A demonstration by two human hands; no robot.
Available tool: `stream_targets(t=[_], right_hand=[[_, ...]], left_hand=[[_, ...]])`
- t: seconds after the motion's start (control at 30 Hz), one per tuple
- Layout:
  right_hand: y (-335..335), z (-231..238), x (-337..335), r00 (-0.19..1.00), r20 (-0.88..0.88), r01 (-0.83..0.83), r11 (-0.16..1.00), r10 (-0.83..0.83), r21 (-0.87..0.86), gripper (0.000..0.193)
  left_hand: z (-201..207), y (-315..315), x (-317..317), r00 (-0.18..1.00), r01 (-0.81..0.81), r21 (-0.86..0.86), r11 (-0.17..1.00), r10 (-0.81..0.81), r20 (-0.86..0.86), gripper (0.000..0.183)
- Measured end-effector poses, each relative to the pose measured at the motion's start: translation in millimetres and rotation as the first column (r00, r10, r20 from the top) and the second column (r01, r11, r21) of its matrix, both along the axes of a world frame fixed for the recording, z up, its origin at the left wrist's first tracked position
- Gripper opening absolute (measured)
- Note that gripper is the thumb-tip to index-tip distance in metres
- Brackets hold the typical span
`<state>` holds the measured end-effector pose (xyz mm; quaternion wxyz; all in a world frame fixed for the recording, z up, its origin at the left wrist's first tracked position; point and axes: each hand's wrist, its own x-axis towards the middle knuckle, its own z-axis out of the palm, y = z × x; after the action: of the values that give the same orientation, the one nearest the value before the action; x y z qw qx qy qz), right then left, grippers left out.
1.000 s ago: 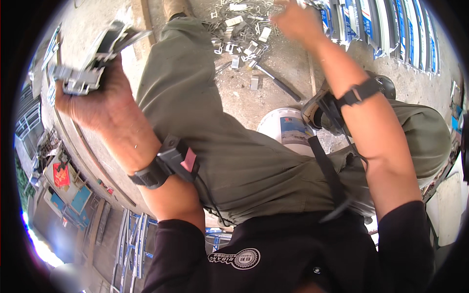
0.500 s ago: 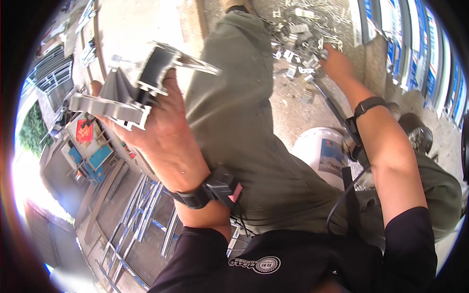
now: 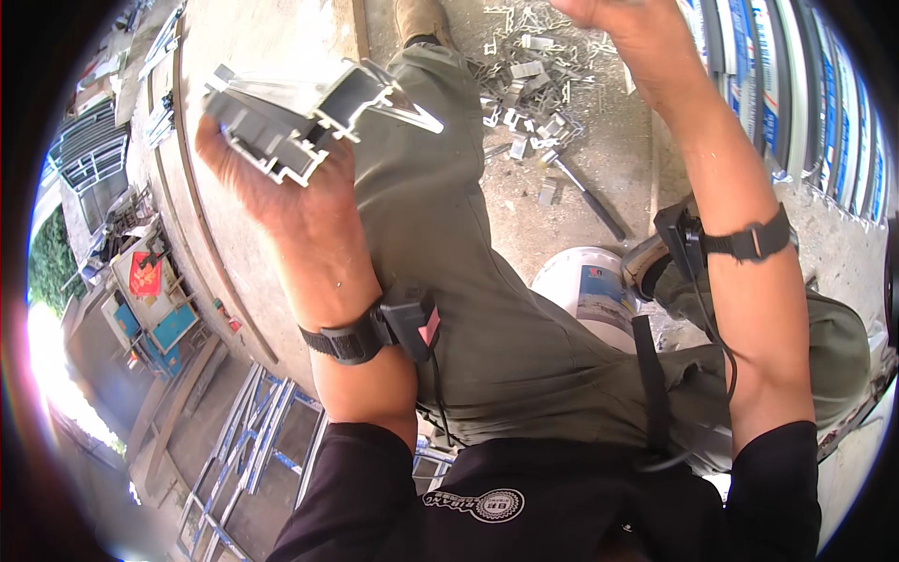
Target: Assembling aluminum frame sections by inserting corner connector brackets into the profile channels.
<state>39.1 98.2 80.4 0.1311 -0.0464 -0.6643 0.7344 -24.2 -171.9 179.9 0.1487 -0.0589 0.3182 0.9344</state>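
Observation:
My left hand (image 3: 281, 197) is raised at the upper left and grips a short grey aluminium profile piece (image 3: 290, 117) with angled cut ends. A black wrist strap with a small device (image 3: 375, 332) sits on that arm. My right hand (image 3: 623, 23) reaches up to the top edge, above a heap of small metal corner brackets (image 3: 529, 89) on the concrete floor; its fingers are cut off by the frame edge, so what they hold is hidden. A second black strap (image 3: 740, 244) circles the right wrist. My olive-trousered leg (image 3: 449, 244) stretches between the arms.
A white bucket (image 3: 585, 286) stands by my knee. A hammer-like tool (image 3: 581, 187) lies on the floor near the brackets. Long white and blue frame profiles (image 3: 796, 103) line the right side. More window frames (image 3: 253, 440) lie at the lower left.
My left hand has brought the aluminium piece rightward and nearer the leg. My right hand stays up at the brackets; the view has shifted.

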Motion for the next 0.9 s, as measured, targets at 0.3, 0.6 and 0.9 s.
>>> stream_targets(t=[0.3,0.6,0.9], right_hand=[[-18,111,45,0.860,-0.293,-0.415,0.907,0.418,0.076,0.020],[-42,113,52,0.824,-0.393,-0.129,0.811,0.408,0.571,0.020],[-45,130,53,0.756,-0.438,0.071,0.605,0.486,0.793,0.016]], left_hand=[[-10,3,5,0.980,0.189,0.007,0.982,-0.188,-0.071,0.038],[-8,9,7,0.987,0.129,-0.051,0.990,-0.133,-0.090,0.028],[-1,15,10,0.995,-0.056,-0.217,0.975,0.037,-0.094,0.031]])
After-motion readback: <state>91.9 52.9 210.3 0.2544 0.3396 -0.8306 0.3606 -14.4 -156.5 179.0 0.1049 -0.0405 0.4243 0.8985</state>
